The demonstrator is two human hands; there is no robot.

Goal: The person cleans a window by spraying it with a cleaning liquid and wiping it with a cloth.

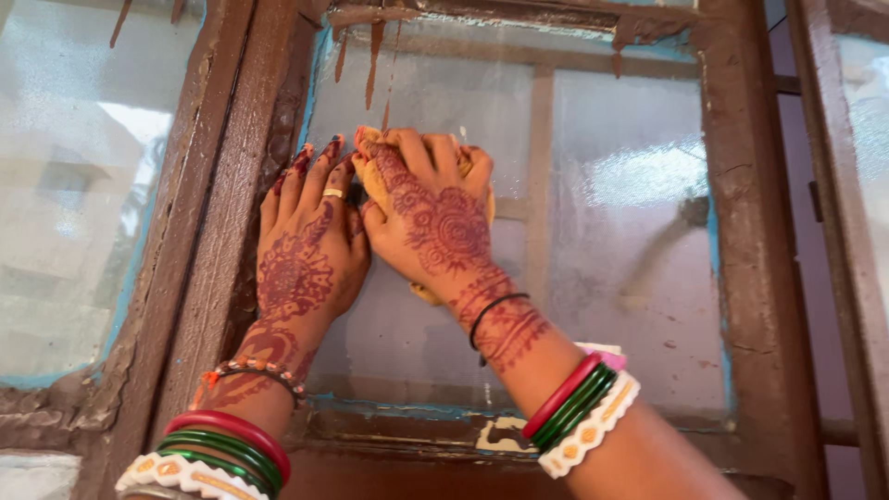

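Yellow cloth [375, 176] under right hand [431, 218], pressed vs glass pane [611, 231].

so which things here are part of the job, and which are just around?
In use:
- right hand, pressing a yellow cloth on the frosted glass pane
- left hand, flat at the pane's left edge

Just around:
- brown wooden window frame, paint peeling
- neighbouring pane at left
- bangles
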